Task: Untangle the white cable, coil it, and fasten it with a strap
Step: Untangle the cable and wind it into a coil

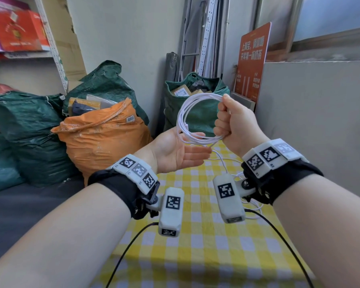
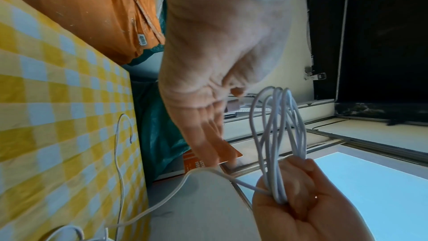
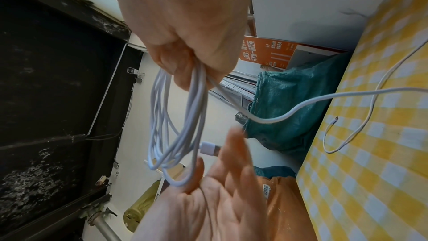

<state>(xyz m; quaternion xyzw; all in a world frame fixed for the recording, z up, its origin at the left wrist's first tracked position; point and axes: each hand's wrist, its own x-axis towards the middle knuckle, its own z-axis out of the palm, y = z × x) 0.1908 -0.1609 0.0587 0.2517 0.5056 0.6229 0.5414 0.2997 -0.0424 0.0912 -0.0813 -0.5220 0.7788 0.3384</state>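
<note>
Both forearms reach out over the yellow-checked counter (image 1: 206, 252). Our right hand (image 1: 235, 125) is fisted, its grip clamped on the coiled white cable (image 1: 192, 119). Our left hand (image 1: 175, 150) lies palm-up just below the coil, fingers straight, grip apart. From the grip a loose tail drops to the counter. Beyond the grip, an orange sign (image 1: 252, 61) bears Chinese writing.

This looks like a storeroom for parcels. Around the table with the yellow checked cloth (image 1: 206, 256) stand full sacks: an orange sack (image 1: 104, 138) to its left and green sacks (image 1: 197, 109) with packages behind it. A shelf (image 1: 19, 28) with boxes hangs further left.
</note>
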